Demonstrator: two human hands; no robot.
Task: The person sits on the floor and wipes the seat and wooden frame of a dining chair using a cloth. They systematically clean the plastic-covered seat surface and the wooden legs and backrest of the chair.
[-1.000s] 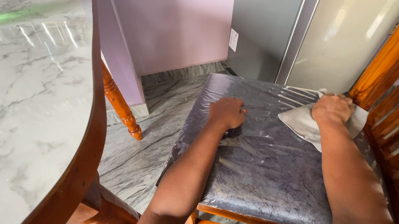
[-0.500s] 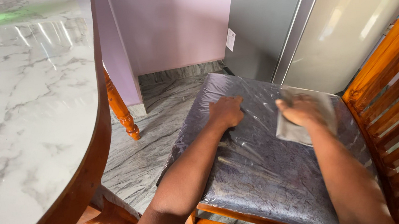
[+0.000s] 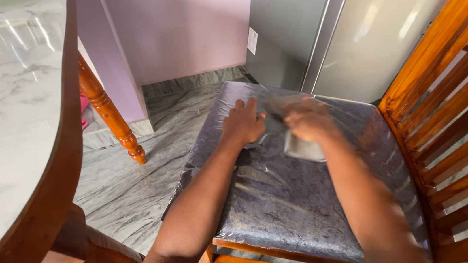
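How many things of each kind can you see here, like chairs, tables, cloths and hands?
Chairs: 1, a wooden chair with a plastic-covered seat
Tables: 1, a marble-top table
Cloths: 1, a grey cloth under the right hand
Hands: 2, the right hand and the left hand, which rests on the seat
Total: 5

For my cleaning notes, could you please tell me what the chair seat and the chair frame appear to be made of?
Chair seat: dark marbled padding under clear plastic film, judging by wrinkles and glare. Chair frame: orange-brown wood, glossy varnish, visible grain.
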